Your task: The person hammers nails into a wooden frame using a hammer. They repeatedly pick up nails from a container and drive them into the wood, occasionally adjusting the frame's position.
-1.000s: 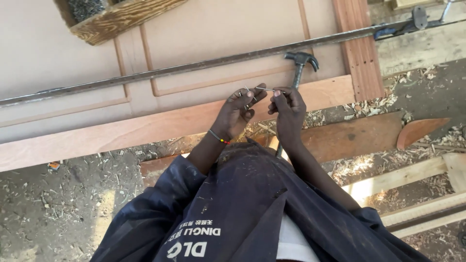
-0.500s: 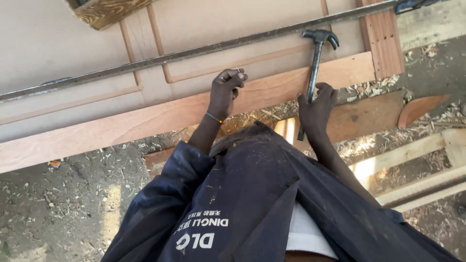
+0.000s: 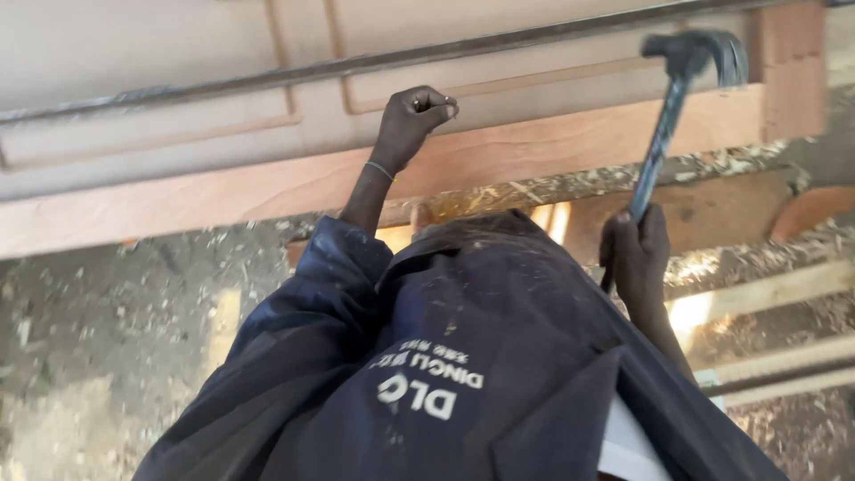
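Observation:
My left hand (image 3: 411, 120), with a thin bracelet at the wrist, rests on a wooden door (image 3: 552, 147) lying flat. Its fingertips are pinched together against the moulding where the rail meets the panel, on a small nail that barely shows. My right hand (image 3: 637, 254) is closed around the lower end of a dark claw hammer (image 3: 663, 142). The blurred hammer head sits lifted over the door's right corner. My dark blue work jacket (image 3: 463, 356) fills the lower part of the view.
A long metal bar clamp (image 3: 401, 61) runs across the door beyond my left hand. Pale timber pieces (image 3: 766, 289) lie at the right on ground covered in sawdust and shavings (image 3: 107, 321). A reddish board (image 3: 712, 209) lies under the door's edge.
My hands separated. The right hand took the hammer lying on the door by its handle and lifted it. The left hand carried the nails to the moulding edge and stays there.

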